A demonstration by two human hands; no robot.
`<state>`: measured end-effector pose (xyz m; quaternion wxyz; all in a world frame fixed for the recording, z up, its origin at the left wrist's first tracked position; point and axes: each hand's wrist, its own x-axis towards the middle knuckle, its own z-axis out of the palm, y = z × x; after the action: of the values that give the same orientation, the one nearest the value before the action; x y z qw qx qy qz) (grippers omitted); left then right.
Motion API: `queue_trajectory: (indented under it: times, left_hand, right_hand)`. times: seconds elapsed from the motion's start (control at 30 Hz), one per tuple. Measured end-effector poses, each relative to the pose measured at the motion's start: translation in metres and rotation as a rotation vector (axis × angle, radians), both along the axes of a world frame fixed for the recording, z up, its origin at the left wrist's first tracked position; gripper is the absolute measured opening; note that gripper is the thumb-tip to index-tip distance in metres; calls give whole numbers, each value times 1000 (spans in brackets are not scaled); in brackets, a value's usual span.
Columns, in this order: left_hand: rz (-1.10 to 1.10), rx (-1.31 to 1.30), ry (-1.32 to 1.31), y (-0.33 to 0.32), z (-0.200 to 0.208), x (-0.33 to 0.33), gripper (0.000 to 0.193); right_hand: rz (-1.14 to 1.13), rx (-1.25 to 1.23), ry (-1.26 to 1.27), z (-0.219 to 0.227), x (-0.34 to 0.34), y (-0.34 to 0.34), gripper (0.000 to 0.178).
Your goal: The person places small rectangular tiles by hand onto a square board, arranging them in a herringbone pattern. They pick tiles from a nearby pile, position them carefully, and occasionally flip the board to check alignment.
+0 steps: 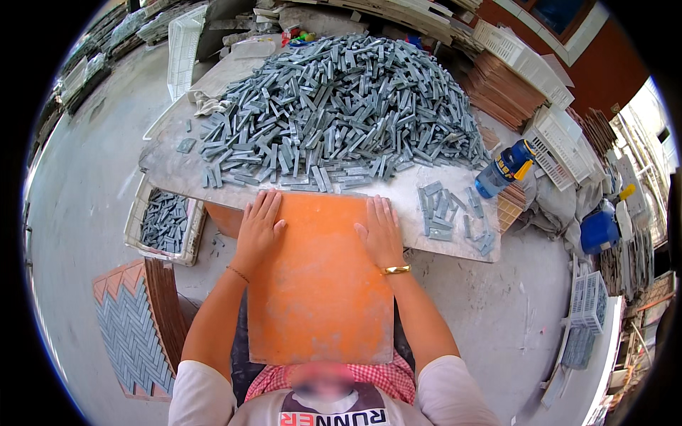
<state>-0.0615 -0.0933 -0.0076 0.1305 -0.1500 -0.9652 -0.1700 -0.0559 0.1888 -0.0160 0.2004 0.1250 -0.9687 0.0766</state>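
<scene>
Head view: your left hand (257, 228) & right hand (382, 233) lie flat, fingers released, on the orange board (318, 284) at the surface (170, 170) edge. Behind it, a grey tile-strip pile (341, 106). Left, a white crate (186, 250) w/ grey strips inside.

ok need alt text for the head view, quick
Seen from above, a person's left hand and right hand lie flat, palms down, on an orange board resting on their lap. Beyond it, a stone slab holds a big heap of small grey tile strips.
</scene>
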Motion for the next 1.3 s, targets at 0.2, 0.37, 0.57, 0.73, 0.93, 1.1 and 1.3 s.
queue_trajectory:
  times: [0.2,0.37,0.57,0.73,0.93,1.1,1.3]
  left_hand:
    - [12,144,79,-19,-28,67,53]
    - [244,1042,-380,-27,-35,100,39]
    - [85,1560,-1091,-43,-17,78,46]
    - [142,1602,-1231,-38,-4,72,50]
    - [196,1530,-1196,-40,-20,72,48]
    - [143,1578,-1188,-39,-26,71,45]
    - [135,1637,-1156,-31,-23,70,42]
  right_hand:
    - [-47,-231,-33,-16,80,10,62]
    - [-304,-1000,-549,-17,120,25,43]
    - [-85,-1869,-1030,-9,111,43,31]
    - [-50,-1901,-999,-25,108,49,34]
    - [-47,-1886,-1040,-9,114,45,35]
    - [-77,-1810,-1111,0,110,45,37]
    - [-17,-1727,-1277,-9,94,50,39]
